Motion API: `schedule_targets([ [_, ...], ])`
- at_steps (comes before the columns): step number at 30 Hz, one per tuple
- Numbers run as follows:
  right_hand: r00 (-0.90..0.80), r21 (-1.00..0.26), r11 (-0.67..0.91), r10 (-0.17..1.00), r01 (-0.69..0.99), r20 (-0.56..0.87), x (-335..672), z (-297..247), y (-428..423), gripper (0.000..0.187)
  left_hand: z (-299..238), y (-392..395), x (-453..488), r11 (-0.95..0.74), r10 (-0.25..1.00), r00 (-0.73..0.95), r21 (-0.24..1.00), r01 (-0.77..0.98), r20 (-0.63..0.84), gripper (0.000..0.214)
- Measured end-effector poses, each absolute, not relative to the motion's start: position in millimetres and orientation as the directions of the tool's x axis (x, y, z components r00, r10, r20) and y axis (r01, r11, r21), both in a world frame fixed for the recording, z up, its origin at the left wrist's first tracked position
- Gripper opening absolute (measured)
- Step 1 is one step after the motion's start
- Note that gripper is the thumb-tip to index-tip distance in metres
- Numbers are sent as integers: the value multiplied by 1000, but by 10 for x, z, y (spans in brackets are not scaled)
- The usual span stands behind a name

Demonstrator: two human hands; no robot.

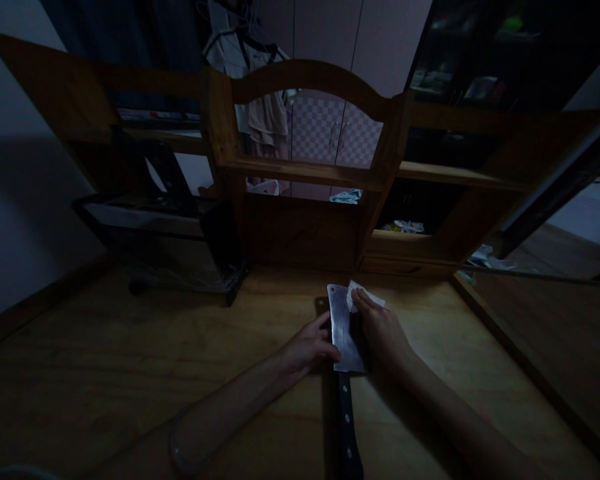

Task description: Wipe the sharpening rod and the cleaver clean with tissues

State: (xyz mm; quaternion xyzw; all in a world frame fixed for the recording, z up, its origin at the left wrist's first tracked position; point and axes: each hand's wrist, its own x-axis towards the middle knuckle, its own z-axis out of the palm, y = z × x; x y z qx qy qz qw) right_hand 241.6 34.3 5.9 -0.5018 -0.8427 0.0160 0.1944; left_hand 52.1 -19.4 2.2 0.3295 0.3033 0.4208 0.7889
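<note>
Fingers (pixel 325 350) of the left hand (pixel 305 347) grip the long edge of a cleaver (pixel 349 343) at the blade's nine o'clock side, with the thumb laid on the face near the lower corner. On the opposite side, at three o'clock, the right hand (pixel 384 330) has its fingers bent and pinched on a folded white tissue (pixel 377 298), which touches the blade at about one o'clock. Whether all of the right fingers bear on the steel cannot be told.

The cleaver is over the pale wooden bench (pixel 155 360), its black riveted handle (pixel 347 417) pointing to six o'clock and the small hole in its blade sitting at eleven. A shadow lies on the wood along its left side. A clear bangle (pixel 175 443) circles the left forearm.

From the blade, a black-framed appliance (pixel 213 233) stands at ten o'clock near the wall. A wooden shelf unit (pixel 300 175) with an arched top spans the far edge from ten to two o'clock. Through its openings show hanging clothes (pixel 230 53) at eleven o'clock and a wardrobe (pixel 315 130) with checked panels at twelve.
</note>
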Motion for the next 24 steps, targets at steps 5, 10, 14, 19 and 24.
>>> schedule_targets([
  [5, -545, -294, 640, 764, 710, 346, 2366, 77, 317, 74, 30, -192, 540, 431, 862, 462, 779, -456, -207, 92],
  [10, -660, -363, 755, 654, 546, 370, 2324, 128, 306, 76, 3, -191, 547, 441, 854, 470, 789, -427, -224, 92],
  [14, -689, -380, 776, 626, 504, 364, 2313, 147, 292, 76, -35, -186, 542, 446, 852, 471, 789, -423, -228, 89],
  [19, -743, -357, 791, 601, 498, 294, 2292, 232, 184, 71, -41, -183, 561, 397, 889, 419, 763, -510, -182, 90],
  [24, -799, -324, 821, 551, 469, 240, 2330, 407, 0, 65, -39, -163, 572, 387, 888, 436, 752, -534, -148, 68],
])
